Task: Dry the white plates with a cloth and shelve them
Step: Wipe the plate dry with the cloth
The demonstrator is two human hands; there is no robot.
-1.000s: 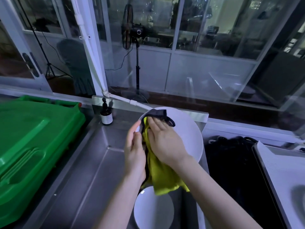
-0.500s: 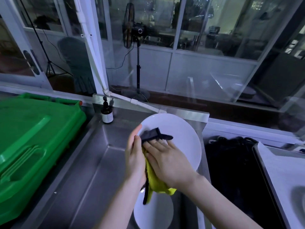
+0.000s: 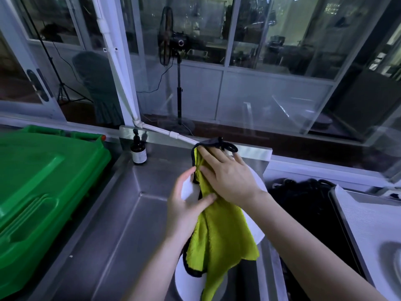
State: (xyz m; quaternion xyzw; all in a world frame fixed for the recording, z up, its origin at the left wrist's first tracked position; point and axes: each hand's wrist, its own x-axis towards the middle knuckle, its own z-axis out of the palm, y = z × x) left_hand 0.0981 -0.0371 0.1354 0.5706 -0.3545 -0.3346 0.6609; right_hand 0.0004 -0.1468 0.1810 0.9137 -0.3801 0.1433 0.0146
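Over the steel sink I hold a white plate (image 3: 257, 218) tilted on edge. My left hand (image 3: 184, 210) grips its left rim, thumb across the front. My right hand (image 3: 227, 177) lies flat with spread fingers and presses a yellow-green cloth with dark trim (image 3: 219, 240) against the plate's face. The cloth covers most of the plate and hangs down below it. A second white plate (image 3: 186, 285) lies in the sink under the cloth, partly hidden.
A green plastic bin lid (image 3: 41, 185) fills the left. A dark pump bottle (image 3: 138, 152) stands at the sink's back ledge. A black dish rack area (image 3: 308, 205) and a steel tray (image 3: 368, 220) sit to the right. Glass windows rise behind.
My right hand slid the cloth up to the plate's top edge, and the cloth has spread out and hangs lower, hiding more of the plate.
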